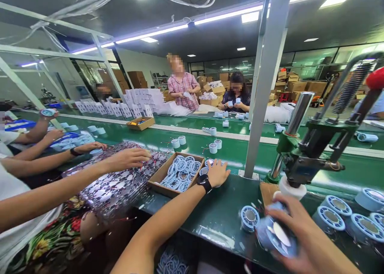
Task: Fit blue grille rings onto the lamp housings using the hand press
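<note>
My right hand (300,226) is closed round a light-blue round plastic housing (277,240), smeared by motion, with a whitish disc at its face. Just left of it a similar housing (250,219) with a grey metal centre lies on the green bench. My left hand (217,173), with a dark watch on the wrist, reaches over the bench with fingers spread. Beneath its fingertips are small round parts (204,170), partly hidden. A cardboard box (154,186) of light-blue rings (181,172) sits beside that hand.
A green hand press (312,166) with a white pad stands at right, near several more housings (331,218). A grey post (261,106) rises from the bench. Bagged metallic parts (117,182) lie left, under a co-worker's arm (90,174). Other people work across the green conveyor (195,148).
</note>
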A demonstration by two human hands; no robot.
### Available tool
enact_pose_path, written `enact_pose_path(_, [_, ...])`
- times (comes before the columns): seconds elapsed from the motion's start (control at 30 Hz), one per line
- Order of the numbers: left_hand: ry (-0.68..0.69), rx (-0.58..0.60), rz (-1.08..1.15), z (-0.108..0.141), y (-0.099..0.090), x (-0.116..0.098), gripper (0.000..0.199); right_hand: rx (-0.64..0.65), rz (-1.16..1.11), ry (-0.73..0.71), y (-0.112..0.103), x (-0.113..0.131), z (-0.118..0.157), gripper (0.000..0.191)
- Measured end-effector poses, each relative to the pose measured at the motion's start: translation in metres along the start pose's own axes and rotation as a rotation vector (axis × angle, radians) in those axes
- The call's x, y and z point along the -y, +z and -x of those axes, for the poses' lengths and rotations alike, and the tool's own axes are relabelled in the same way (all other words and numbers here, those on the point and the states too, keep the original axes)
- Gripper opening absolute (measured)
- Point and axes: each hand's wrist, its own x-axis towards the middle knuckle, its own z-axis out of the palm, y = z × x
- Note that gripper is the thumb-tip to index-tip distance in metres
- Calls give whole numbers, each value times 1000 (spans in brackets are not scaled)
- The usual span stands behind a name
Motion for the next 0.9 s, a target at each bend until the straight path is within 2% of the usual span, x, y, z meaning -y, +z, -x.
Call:
enact_pose_path(0.07, [1,3,28,-2,-6,5,38,313,201,49,14,1,-48,56])
enact_pose_path(0.17, [-15,-23,54,-11,-23,23,36,452,249,54,42,-5,-114,53])
enact_pose_path(0.27, [-42,-53,61,-28,-41,46,36,543,240,13,72,-21,-146,57])
enact_pose_path(0.37, [-94,-47,51,-54,-50,60,36,597,223,-28,94,-39,-150,65])
enact_pose_path(0.43, [-147,-25,38,-78,-49,61,37,609,201,-51,101,-48,-149,68])
enact_pose_path(0.57, [-238,47,8,-130,-36,48,39,592,169,-33,107,-58,-148,85])
enact_pose_path(0.67, [-244,107,-8,-160,-22,34,39,592,165,9,112,-61,-148,105])
enact_pose_path(0.77, [-203,152,-17,-174,-12,25,39,601,157,12,116,-63,-147,118])
enact_pose_path(0.9, [-128,177,-24,-173,-13,20,37,579,145,-15,118,-63,-144,105])
